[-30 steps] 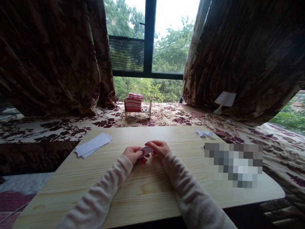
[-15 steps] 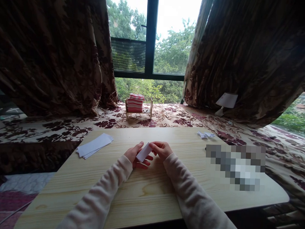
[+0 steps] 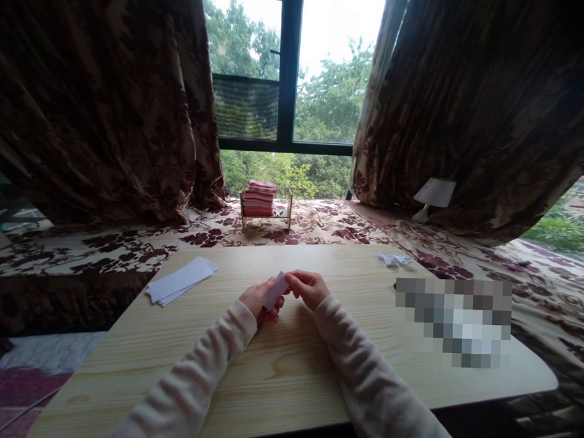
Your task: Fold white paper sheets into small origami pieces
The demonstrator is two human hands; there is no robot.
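Here, the left hand and right hand each have a closed grip on one paper slip over the desk. Behind, a small rack holds striped cloths.

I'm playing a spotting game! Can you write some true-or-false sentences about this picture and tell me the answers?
1. The left hand and right hand both hold one white paper slip. True.
2. The paper stack lies on the table at the person's right. False: it lies at the left.
3. The curtains cover the whole window. False: they are parted, and trees show.
4. Small folded papers lie near the table's far right edge. True.
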